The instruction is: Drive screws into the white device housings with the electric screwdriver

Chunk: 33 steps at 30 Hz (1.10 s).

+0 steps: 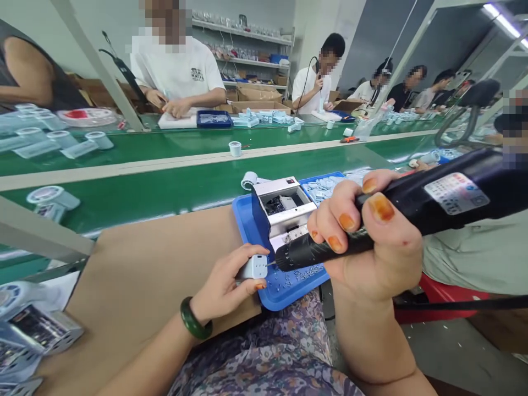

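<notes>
My left hand (pixel 225 286) is closed around a small light grey plastic part (pixel 256 267), holding it over the edge of a blue tray (pixel 247 220). My right hand (pixel 363 231) grips a black electric screwdriver (pixel 412 212), whose tip touches the part's right face. The tray holds a white screw feeder box (pixel 284 208) and scattered small screws. A green bangle sits on my left wrist.
A brown board (pixel 144 269) covers the bench in front of me, with grey parts (pixel 28 330) at its left. Beyond runs a green conveyor belt (pixel 165 187) carrying pale blue parts. Several seated people work across it. A red stool (pixel 437 300) stands at right.
</notes>
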{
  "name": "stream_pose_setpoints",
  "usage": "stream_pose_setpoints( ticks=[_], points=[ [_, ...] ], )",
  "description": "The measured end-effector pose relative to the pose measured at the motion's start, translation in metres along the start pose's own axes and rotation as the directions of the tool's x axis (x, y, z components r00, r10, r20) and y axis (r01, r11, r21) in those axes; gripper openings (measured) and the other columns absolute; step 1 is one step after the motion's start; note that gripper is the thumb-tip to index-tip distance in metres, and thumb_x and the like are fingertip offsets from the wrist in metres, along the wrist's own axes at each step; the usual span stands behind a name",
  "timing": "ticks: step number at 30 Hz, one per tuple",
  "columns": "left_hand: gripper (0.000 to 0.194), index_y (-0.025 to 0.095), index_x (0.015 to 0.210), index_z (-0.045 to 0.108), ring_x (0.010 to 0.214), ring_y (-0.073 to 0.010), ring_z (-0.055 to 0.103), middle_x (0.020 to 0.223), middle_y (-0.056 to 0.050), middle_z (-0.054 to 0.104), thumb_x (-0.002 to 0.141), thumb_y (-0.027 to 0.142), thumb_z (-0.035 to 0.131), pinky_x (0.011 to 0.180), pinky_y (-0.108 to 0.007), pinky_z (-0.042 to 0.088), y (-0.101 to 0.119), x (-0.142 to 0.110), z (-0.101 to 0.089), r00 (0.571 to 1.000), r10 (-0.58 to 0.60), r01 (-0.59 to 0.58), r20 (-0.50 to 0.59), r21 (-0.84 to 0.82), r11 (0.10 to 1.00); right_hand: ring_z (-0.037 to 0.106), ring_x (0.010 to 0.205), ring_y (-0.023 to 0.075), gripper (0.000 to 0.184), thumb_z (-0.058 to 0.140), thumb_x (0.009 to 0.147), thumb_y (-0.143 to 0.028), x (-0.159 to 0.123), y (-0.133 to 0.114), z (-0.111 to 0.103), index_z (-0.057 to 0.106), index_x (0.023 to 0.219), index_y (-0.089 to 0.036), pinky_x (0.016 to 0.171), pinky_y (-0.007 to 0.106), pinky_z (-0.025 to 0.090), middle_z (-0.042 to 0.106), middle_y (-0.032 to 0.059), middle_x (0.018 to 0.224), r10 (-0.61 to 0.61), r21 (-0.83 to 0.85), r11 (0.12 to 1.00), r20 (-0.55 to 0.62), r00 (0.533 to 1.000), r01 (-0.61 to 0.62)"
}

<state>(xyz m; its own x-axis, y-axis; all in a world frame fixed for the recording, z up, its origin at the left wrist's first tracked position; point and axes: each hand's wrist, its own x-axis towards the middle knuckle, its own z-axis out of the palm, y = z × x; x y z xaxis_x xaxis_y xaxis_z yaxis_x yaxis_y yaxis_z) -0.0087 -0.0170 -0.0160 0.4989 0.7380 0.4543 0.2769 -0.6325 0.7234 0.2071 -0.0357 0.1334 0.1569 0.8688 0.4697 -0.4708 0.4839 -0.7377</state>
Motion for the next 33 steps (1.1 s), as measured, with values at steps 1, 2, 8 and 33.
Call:
stream_pose_setpoints(
  ticks=[1, 2, 8, 33],
  points=[
    [0.046, 0.021, 0.13, 0.067, 0.073, -0.0171, 0.067, 0.101, -0.006, 0.075, 0.105, 0.059, 0.061, 0.069, -0.026, 0.054, 0.0, 0.0, 0.0, 1.0, 0.011, -0.011, -0.008, -0.004, 1.0, 0.044, 0.038, 0.0063, 0.029, 0.081, 0.084, -0.029, 0.0, 0.004, 0.003, 0.052, 0.087, -0.028, 0.046, 0.025, 0.039, 0.053, -0.0126, 0.059, -0.01, 0.004, 1.0, -0.008, 1.0, 0.01],
    [0.045, 0.021, 0.13, 0.067, 0.073, -0.017, 0.067, 0.1, -0.006, 0.075, 0.105, 0.058, 0.062, 0.069, -0.026, 0.054, 0.0, 0.0, 0.0, 1.0, 0.02, -0.02, -0.016, -0.01, 1.0, 0.044, 0.037, 0.0061, 0.029, 0.08, 0.084, -0.029, 0.0, 0.007, 0.006, 0.052, 0.088, -0.028, 0.046, 0.025, 0.038, 0.053, -0.0126, 0.059, -0.011, 0.007, 1.0, -0.014, 1.0, 0.012],
    [0.047, 0.022, 0.134, 0.066, 0.092, -0.023, 0.075, 0.116, -0.011, 0.078, 0.105, 0.059, 0.062, 0.079, -0.03, 0.059, -0.007, -0.003, 0.001, 0.999, 0.035, -0.035, -0.006, -0.008, 0.999, 0.045, 0.038, 0.0052, 0.032, 0.083, 0.084, -0.028, 0.0, 0.012, 0.013, 0.052, 0.087, -0.028, 0.047, 0.025, 0.039, 0.054, -0.0133, 0.059, 0.018, -0.002, 1.0, -0.004, 1.0, -0.018],
    [0.05, 0.019, 0.133, 0.067, 0.081, -0.0213, 0.073, 0.109, -0.011, 0.079, 0.104, 0.059, 0.063, 0.075, -0.031, 0.061, -0.009, -0.009, -0.001, 0.993, 0.001, -0.014, -0.116, -0.109, 0.994, 0.045, 0.041, 0.0062, 0.025, 0.076, 0.086, -0.017, 0.01, 0.034, 0.047, 0.054, 0.084, -0.027, 0.046, 0.023, 0.043, 0.053, -0.0124, 0.058, 0.027, 0.025, 0.999, 0.046, 0.999, -0.028]
  ],
)
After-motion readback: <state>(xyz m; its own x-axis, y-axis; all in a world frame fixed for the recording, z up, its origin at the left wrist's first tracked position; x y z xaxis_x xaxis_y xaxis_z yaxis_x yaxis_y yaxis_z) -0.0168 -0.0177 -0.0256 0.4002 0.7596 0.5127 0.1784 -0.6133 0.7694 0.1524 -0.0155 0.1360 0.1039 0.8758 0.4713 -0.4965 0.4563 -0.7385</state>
